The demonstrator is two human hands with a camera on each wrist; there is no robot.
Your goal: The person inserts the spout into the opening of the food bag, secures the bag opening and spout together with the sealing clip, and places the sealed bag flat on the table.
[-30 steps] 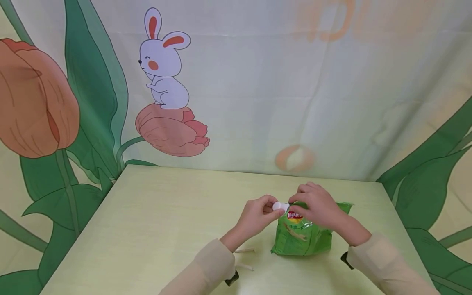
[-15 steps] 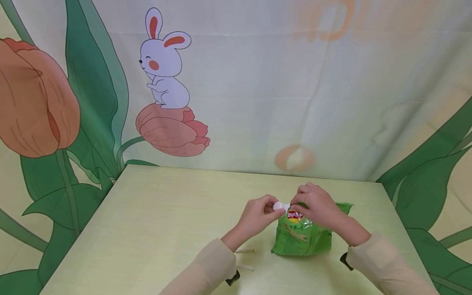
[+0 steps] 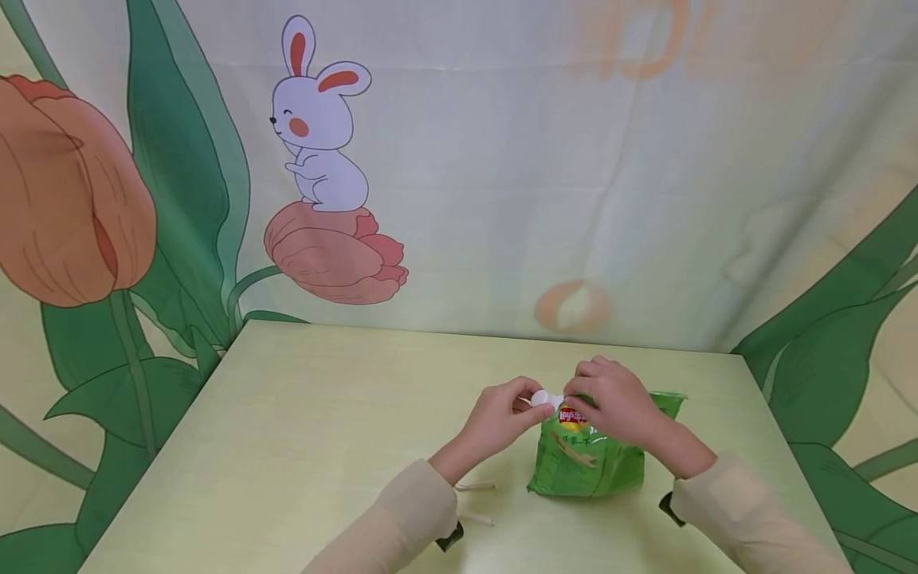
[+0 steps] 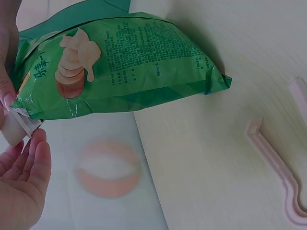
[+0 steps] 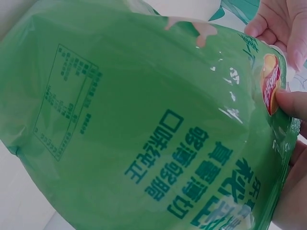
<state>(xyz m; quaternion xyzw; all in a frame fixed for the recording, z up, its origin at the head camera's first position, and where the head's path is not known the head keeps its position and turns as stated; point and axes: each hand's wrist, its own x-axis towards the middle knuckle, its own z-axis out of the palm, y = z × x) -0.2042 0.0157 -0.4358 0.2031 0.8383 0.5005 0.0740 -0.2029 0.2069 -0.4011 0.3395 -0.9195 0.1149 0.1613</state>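
Observation:
A green bag of potato chips (image 3: 584, 470) stands on the table at the right of the head view. At its upper left corner my left hand (image 3: 498, 413) pinches a small white piece with a round end (image 3: 543, 400). In the left wrist view this white piece (image 4: 15, 128) has a flared rim against the bag's corner. My right hand (image 3: 610, 401) grips the bag's top edge. The right wrist view shows its thumb on the chip bag (image 5: 120, 115) beside the red logo. The other fingers of the right hand (image 5: 292, 201) are behind the edge, partly hidden.
Two slender pale pink strips lie on the table (image 3: 323, 438) near the left sleeve; one strip (image 4: 276, 158) has a bent end in the left wrist view. A printed curtain (image 3: 488, 199) hangs behind the table's back edge.
The right fingers have shifted slightly at the bag's corner, away from the white piece. Otherwise both hands, the white piece and the chip bag stay nearly where they were.

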